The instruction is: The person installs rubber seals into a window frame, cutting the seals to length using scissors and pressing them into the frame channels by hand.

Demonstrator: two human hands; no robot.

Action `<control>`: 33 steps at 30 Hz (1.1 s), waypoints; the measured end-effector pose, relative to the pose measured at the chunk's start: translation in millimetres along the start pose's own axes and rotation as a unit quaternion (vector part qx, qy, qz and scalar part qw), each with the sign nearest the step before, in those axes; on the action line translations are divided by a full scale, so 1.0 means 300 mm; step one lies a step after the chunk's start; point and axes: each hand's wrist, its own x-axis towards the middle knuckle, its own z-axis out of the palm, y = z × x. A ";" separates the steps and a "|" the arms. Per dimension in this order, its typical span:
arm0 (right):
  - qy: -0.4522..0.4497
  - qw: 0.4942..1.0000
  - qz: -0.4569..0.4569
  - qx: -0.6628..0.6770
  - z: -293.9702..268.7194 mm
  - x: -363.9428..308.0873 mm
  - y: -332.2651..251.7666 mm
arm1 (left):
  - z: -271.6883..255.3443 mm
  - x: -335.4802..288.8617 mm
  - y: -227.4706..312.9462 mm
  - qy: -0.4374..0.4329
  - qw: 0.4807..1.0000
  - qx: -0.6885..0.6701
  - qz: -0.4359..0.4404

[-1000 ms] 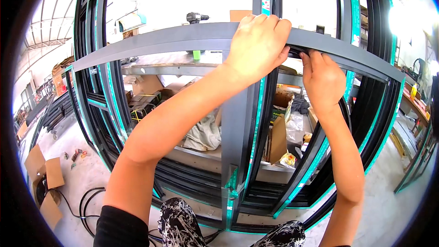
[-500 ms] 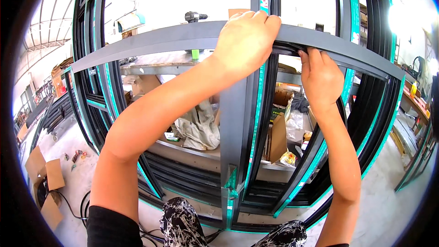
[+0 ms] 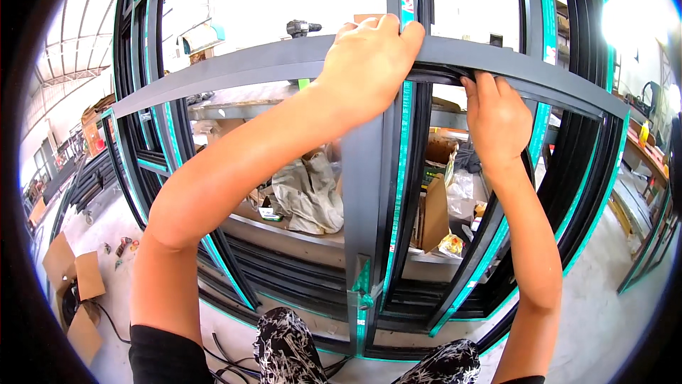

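A grey metal crossbar (image 3: pixel 234 64) of a large window frame runs across in front of me. My left hand (image 3: pixel 368 61) is closed over it near the middle, fingers hooked over the top edge. Along the bar's underside lies a black rubber sealing strip (image 3: pixel 444 71). Just right of my left hand, my right hand (image 3: pixel 499 117) pinches this strip against the bar, thumb and fingers together; the fingertips partly hide it. Below the left hand, a grey upright (image 3: pixel 364 192) meets the bar, with green protective tape (image 3: pixel 406 149) on the black profile beside it.
A black power drill (image 3: pixel 303 28) rests on the workbench (image 3: pixel 241 110) behind the frame. Crumpled cloth (image 3: pixel 309 196) and cardboard (image 3: pixel 434 213) lie on a shelf beneath. An open carton (image 3: pixel 89 274) and black cables (image 3: pixel 231 363) are on the floor at lower left.
My left hand has slid slightly left along the crossbar, exposing more of the black strip. The right hand stays at nearly the same spot, still pinching.
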 end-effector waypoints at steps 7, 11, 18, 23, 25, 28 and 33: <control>-0.089 0.994 0.051 0.029 -0.085 -0.022 0.021 | -0.013 0.009 0.014 -0.040 0.998 -0.017 -0.055; -0.153 0.973 0.161 0.065 -0.218 -0.174 0.127 | -0.024 0.013 0.017 -0.048 0.996 -0.001 -0.070; -0.039 0.998 0.054 0.004 -0.270 -0.114 0.339 | 0.009 0.062 0.126 0.012 0.993 -0.108 -0.048; 0.029 0.999 0.004 -0.033 -0.202 -0.043 0.393 | 0.098 0.128 0.223 0.120 0.987 -0.105 -0.007; 0.050 0.998 -0.029 -0.040 -0.177 -0.047 0.401 | 0.128 0.127 0.221 0.145 0.983 -0.111 -0.029; 0.056 0.996 -0.040 -0.055 -0.174 -0.050 0.405 | 0.147 0.122 0.220 0.179 0.979 -0.099 -0.018; 0.085 0.991 -0.025 -0.099 -0.153 -0.061 0.432 | 0.160 0.129 0.234 0.178 0.982 -0.062 -0.016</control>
